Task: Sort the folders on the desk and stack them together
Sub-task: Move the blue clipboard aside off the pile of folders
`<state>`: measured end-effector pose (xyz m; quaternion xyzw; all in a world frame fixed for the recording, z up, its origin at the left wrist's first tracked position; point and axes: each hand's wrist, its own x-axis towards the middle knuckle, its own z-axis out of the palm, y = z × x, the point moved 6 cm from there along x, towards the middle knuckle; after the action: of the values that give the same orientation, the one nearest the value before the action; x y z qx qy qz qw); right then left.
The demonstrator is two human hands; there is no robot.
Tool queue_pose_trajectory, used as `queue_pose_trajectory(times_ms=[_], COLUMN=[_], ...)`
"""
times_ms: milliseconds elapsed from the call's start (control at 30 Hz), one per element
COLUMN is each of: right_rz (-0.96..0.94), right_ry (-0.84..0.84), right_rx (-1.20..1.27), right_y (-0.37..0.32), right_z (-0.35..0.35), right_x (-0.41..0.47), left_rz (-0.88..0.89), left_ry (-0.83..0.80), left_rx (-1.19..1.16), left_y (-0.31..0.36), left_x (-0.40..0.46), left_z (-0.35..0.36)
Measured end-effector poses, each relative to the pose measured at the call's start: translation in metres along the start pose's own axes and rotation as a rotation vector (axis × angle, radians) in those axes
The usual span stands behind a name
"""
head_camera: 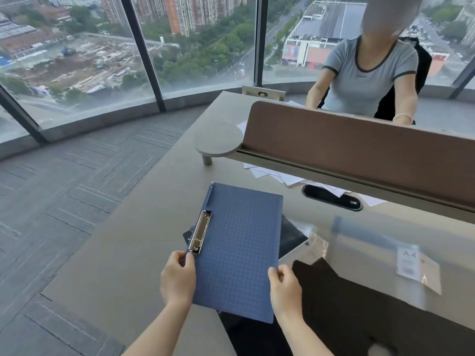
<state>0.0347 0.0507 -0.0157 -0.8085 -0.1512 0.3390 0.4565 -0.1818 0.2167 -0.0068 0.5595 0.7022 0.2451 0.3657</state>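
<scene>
I hold a blue clipboard folder [239, 250] with a metal clip on its left edge, flat above the grey desk [128, 253]. My left hand [177, 278] grips its near left edge just below the clip. My right hand [284, 286] pinches its near right edge. A black folder [293, 235] lies under it, showing on both sides. To the right, a clear plastic A4 folder [372, 258] with a white label lies over another black folder [341, 304].
A brown divider panel [359, 150] runs across the desk, with a person seated behind it. Loose white papers [277, 176] and a black cable slot [331, 197] lie below the panel. A small round shelf [218, 140] juts out at the panel's left end. The desk's left edge drops to carpet.
</scene>
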Motion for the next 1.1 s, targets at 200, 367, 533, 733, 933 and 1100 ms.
queue_pose_trajectory(times_ms=[200,367,533,733,933,1100], right_rz=[0.060,0.087,0.074,0.061,0.065,0.079], right_ry=[-0.125,-0.138,-0.168,-0.147,-0.029,0.186], right_rx=[-0.220,-0.444,-0.613,-0.658,-0.507,-0.481], right_y=[0.013,0.018,0.016,0.018,0.023,0.035], right_z=[0.051,0.062,0.062,0.065,0.029,-0.052], right_x=[-0.003,-0.002,0.001,0.000,0.000,0.009], left_rz=[-0.018,-0.019,0.024,0.046,0.048,0.263], left_ry=[-0.033,-0.094,-0.137,-0.138,-0.044,-0.120], left_rx=[0.089,0.141,0.169,0.181,0.341,0.312], left_y=[-0.038,-0.056,-0.068,-0.071,-0.063,-0.018], left_x=[0.044,0.057,0.061,0.067,0.062,0.014], left_z=[-0.021,-0.016,-0.005,0.001,0.003,0.042])
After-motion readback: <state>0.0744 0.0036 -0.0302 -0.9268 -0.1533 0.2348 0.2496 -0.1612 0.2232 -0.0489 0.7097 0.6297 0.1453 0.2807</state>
